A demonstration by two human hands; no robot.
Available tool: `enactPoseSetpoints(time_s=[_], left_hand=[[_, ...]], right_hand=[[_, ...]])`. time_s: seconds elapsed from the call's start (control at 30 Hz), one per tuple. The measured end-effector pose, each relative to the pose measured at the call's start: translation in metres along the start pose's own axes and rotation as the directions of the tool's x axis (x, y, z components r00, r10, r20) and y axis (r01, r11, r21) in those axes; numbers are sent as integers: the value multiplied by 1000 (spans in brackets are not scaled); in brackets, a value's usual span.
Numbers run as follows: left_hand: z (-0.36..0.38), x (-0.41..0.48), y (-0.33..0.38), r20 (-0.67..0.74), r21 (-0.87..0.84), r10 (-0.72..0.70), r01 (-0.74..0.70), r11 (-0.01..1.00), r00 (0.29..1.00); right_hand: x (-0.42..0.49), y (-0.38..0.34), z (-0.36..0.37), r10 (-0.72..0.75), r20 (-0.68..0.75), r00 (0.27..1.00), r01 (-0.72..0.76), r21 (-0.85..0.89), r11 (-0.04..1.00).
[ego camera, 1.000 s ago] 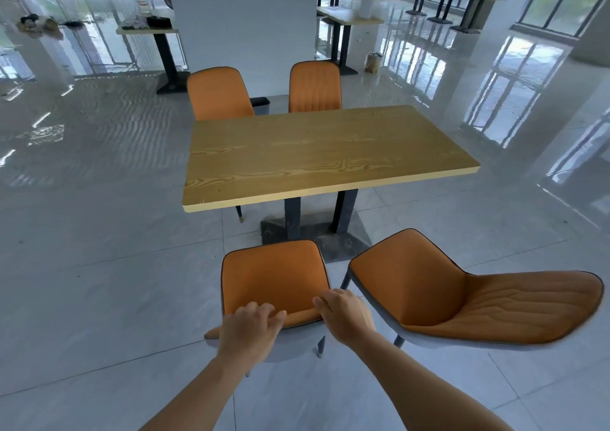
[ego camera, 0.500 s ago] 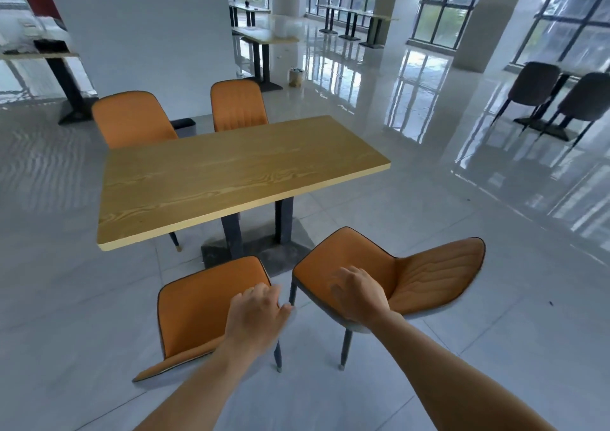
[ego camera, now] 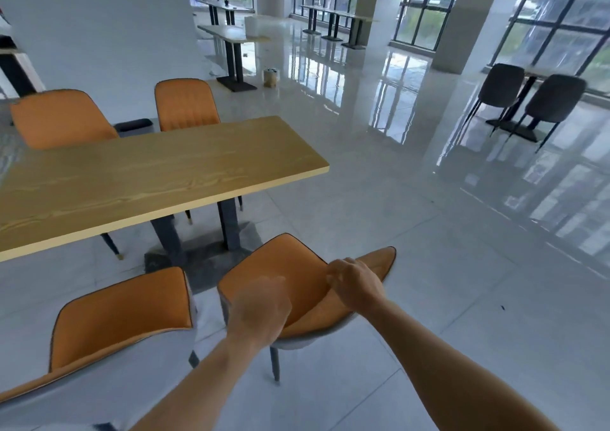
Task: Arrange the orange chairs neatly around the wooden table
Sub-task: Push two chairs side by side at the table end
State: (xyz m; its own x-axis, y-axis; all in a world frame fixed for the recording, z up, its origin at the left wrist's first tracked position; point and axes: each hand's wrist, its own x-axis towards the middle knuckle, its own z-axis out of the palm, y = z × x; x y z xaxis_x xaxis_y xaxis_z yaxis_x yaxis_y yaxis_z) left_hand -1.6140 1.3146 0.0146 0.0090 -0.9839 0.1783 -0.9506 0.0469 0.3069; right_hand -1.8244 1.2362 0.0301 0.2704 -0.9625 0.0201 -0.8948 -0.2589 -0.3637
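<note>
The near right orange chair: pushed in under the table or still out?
Still out. The near right orange chair stands clear of the wooden table, turned sideways, with the right hand on its backrest.

canteen hall: rows of tables [ego camera: 231,31]

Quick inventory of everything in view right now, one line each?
orange chairs: 4; two at the wooden table's far side, two at its near side
wooden table: 1, light wood top, dark legs, left centre
dark chairs: 2, right background
other tables: several, background, near the windows
small bin: 1, pale, on the floor behind
left hand: blurred, over the right near chair
right hand: on that chair's backrest
</note>
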Motion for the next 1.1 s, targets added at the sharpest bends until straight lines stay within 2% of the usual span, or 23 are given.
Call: enactPoseSetpoints(time_s=[0.27,0.43,0.73,0.8,0.9,1.03,1.1], left_hand=[[35,55,58,37,-56,16,-14,998,999],[63,98,79,52,-133,-4,11,991,999],[101,139,114,174,-116,-109,130,985,979],[110,143,121,198,-88,-163,183,979,967],[128,147,132,229,-57,-261,281,958,938],[151,142,157,220,17,-423,430,902,879],[161,136,171,201,48,-505,507,861,839]], right_hand=[[35,76,-18,-11,61,998,7,58,998],[79,104,-20,-31,89,996,31,-1,1000],[143,141,-23,-199,207,958,213,-49,976],[153,151,-22,-281,255,925,303,-49,952],[166,166,-17,-454,374,809,495,-16,869],[176,192,-6,-439,511,739,506,10,863],[176,205,1,-463,572,677,547,29,836]])
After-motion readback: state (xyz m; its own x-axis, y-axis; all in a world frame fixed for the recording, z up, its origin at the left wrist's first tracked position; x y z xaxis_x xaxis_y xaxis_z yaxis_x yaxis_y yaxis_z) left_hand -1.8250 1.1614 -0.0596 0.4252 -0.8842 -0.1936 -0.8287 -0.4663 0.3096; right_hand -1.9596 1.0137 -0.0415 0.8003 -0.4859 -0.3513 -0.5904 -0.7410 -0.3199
